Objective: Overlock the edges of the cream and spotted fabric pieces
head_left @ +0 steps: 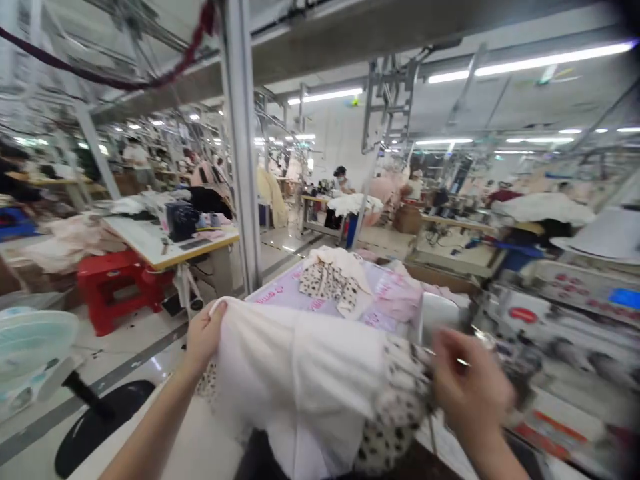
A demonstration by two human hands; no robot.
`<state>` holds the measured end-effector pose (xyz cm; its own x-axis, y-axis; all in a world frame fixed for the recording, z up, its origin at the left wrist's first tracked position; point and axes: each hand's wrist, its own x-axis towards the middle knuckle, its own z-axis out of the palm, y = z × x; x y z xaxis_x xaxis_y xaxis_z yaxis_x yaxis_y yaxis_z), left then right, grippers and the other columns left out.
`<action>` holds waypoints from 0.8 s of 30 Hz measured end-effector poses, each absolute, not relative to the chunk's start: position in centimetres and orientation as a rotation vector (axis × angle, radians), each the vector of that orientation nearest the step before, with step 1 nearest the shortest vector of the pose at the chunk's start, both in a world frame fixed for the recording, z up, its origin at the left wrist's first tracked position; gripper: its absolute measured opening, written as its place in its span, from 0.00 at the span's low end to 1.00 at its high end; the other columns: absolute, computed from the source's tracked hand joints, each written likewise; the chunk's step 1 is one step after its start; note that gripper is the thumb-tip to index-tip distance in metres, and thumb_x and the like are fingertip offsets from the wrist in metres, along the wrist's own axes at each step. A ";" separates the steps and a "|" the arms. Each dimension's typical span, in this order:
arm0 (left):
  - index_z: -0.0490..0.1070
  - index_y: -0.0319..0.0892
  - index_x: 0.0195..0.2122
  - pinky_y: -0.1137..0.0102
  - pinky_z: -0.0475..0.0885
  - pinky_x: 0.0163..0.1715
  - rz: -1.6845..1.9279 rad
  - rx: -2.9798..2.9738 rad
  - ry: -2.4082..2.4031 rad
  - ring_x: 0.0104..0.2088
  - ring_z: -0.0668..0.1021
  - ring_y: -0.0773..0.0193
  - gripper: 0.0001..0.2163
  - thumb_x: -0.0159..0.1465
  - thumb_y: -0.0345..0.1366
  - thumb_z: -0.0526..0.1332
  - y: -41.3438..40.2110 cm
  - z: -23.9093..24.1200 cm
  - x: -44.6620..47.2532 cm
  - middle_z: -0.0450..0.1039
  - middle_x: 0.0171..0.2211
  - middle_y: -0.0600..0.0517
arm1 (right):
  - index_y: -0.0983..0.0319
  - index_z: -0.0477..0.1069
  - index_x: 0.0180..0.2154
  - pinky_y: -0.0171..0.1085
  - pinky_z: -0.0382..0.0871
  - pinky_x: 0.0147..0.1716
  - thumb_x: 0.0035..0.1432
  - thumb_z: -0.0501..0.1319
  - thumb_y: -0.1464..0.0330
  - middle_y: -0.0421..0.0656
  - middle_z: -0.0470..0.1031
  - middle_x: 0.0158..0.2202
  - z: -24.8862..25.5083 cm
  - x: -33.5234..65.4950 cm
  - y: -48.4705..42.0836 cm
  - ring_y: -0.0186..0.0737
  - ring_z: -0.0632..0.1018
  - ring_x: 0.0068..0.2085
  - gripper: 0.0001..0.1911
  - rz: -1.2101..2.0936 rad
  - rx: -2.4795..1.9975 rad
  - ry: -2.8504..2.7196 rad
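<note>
My left hand (206, 330) is closed on the upper left edge of a white garment (300, 353), pinching it between thumb and fingers. The cloth hangs stretched out in front of me, with a black-spotted ruffle (397, 393) at its right end. Just beyond that ruffle, my right hand (470, 387) is curled and blurred by motion. A small metallic glint shows at its fingers, but what it holds cannot be made out. Whether this hand touches the ruffle is unclear.
A cream garment with spotted trim (333, 277) and pink cloth (399, 297) lie on the lilac-covered table (280, 293) ahead. A sewing machine (565, 347) stands close on the right. On the left are a metal post (243, 153), a red stool (107, 287) and a fan (35, 353).
</note>
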<state>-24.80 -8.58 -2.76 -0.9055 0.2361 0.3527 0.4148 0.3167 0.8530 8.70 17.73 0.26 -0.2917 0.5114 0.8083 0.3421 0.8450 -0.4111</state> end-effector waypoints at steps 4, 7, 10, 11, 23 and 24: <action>0.71 0.37 0.37 0.68 0.67 0.35 -1.539 -0.703 -2.588 0.35 0.73 0.56 0.21 0.57 0.50 0.50 -5.4 -6.6 -26.3 0.73 0.33 0.47 | 0.62 0.69 0.44 0.47 0.65 0.43 0.56 0.52 0.68 0.51 0.69 0.44 -4.4 5.4 16.7 0.50 0.69 0.45 0.14 0.015 -0.506 -2.411; 0.71 0.37 0.37 0.66 0.67 0.34 -1.472 -0.704 -2.634 0.34 0.73 0.55 0.21 0.57 0.49 0.49 -5.4 -8.2 -27.0 0.73 0.32 0.46 | 0.62 0.64 0.49 0.48 0.64 0.46 0.57 0.52 0.68 0.51 0.65 0.50 -7.0 5.0 16.6 0.50 0.67 0.50 0.17 0.129 -0.631 -2.478; 0.69 0.35 0.38 0.64 0.66 0.37 -1.418 -0.702 -2.623 0.35 0.73 0.55 0.20 0.57 0.47 0.50 -5.9 -8.7 -27.3 0.72 0.34 0.44 | 0.64 0.60 0.52 0.48 0.61 0.51 0.57 0.52 0.66 0.52 0.63 0.52 -6.8 5.3 17.2 0.49 0.64 0.52 0.21 0.256 -0.674 -2.419; 0.68 0.34 0.39 0.63 0.66 0.39 -1.404 -0.714 -2.605 0.37 0.72 0.54 0.20 0.57 0.46 0.50 -6.0 -8.7 -27.1 0.71 0.36 0.43 | 0.65 0.59 0.53 0.47 0.60 0.52 0.57 0.52 0.65 0.53 0.62 0.53 -6.4 5.1 17.4 0.48 0.63 0.54 0.22 0.277 -0.665 -2.402; 0.63 0.38 0.49 0.59 0.53 0.56 -1.219 -1.414 -2.440 0.54 0.61 0.55 0.21 0.56 0.42 0.56 -0.3 -10.4 -22.6 0.61 0.51 0.43 | 0.68 0.66 0.45 0.50 0.62 0.43 0.53 0.55 0.63 0.54 0.71 0.40 -7.3 1.4 17.8 0.54 0.69 0.43 0.20 0.641 -0.818 -2.407; 0.63 0.38 0.50 0.59 0.54 0.55 -1.220 -1.417 -2.448 0.53 0.61 0.54 0.22 0.56 0.42 0.56 -0.2 -10.3 -22.7 0.61 0.50 0.43 | 0.66 0.68 0.40 0.49 0.63 0.41 0.52 0.55 0.62 0.52 0.72 0.37 -7.2 1.7 17.9 0.53 0.70 0.41 0.16 0.694 -0.820 -2.398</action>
